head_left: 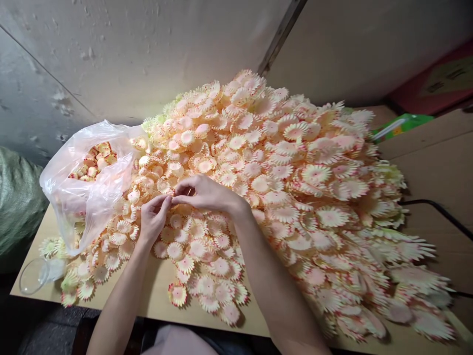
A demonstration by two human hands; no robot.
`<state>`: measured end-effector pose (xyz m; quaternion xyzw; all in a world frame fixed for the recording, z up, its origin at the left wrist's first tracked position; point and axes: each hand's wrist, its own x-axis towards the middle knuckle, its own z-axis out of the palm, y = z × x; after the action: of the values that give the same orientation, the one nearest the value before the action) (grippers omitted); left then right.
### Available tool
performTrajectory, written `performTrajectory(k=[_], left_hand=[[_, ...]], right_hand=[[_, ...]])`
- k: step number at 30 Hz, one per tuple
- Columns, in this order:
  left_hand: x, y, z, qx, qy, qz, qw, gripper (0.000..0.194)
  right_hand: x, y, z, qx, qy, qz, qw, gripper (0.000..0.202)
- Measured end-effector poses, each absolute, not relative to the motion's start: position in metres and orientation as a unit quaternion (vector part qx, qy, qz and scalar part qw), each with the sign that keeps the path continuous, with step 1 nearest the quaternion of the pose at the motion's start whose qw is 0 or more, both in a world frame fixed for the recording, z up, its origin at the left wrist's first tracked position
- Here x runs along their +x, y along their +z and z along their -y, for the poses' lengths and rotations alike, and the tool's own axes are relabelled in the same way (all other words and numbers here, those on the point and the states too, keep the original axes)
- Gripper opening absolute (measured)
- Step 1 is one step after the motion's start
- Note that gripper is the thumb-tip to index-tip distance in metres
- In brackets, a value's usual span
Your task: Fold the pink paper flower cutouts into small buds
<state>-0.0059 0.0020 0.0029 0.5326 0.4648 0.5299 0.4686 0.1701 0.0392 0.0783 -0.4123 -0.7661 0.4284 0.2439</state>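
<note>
My left hand (152, 215) and my right hand (203, 192) meet at the fingertips above a large heap of artificial flower petal pieces (273, 148). Both are closed in a pinch, thumbs and forefingers pressed together. Whatever lies between the fingertips is too small or hidden to name. The pieces are round and fringed, pale pink and cream with red-tinged edges. Several smaller ones lie just below my hands, among them a single redder-edged petal piece (178, 294) near the table's front edge.
To the left a thin plastic bag (107, 197) holds small curled petal pieces (96, 161). A clear round container (34, 277) stands at the left corner of the wooden table (162, 301). Cardboard (428, 172) and a black cable (439, 207) are at right, a woven sack (18, 207) at left.
</note>
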Motion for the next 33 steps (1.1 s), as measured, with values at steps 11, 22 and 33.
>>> performTrajectory(k=[11, 22, 33], left_hand=[[-0.001, 0.008, 0.002, 0.502, 0.584, -0.483, 0.417, 0.026], [0.005, 0.006, 0.004, 0.493, 0.61, -0.48, 0.394, 0.027], [0.002, 0.006, -0.003, 0.484, 0.618, -0.489, 0.379, 0.025]], right_hand=[[0.186, 0.077, -0.044, -0.465, 0.305, 0.779, 0.289, 0.014], [0.202, 0.079, -0.047, -0.554, 0.084, 0.758, 0.336, 0.018], [0.185, 0.098, -0.033, -0.442, 0.345, 0.781, 0.276, 0.033]])
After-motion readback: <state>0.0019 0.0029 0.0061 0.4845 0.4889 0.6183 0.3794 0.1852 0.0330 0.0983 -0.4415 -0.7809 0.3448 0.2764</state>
